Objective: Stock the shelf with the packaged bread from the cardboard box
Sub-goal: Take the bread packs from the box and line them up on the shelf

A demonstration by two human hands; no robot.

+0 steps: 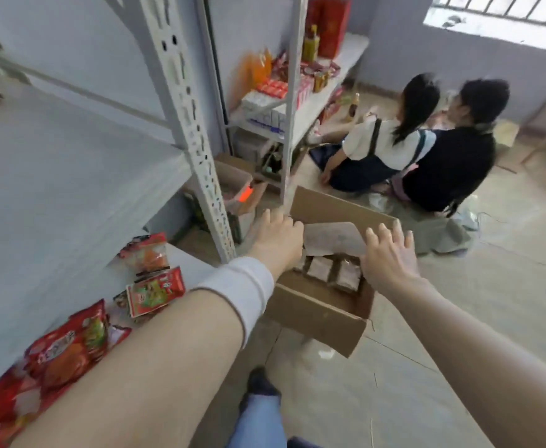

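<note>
Beside the left forearm, the shelf (pixel 71 195) already carries red snack packs (pixel 68 350), probably the row the bread joins. Farther out, the box (pixel 317 315) sits open on the floor. Bread (pixel 333 271) lies inside, between and just below both hands. The left hand (pixel 278 236) and right hand (pixel 389 255) hover spread and empty, seemingly to reach in.

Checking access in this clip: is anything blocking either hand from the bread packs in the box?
Nothing visible. The cardboard box is open and the bread packs lie uncovered between the left hand and right hand. A pale flap covers only the far part.
</note>
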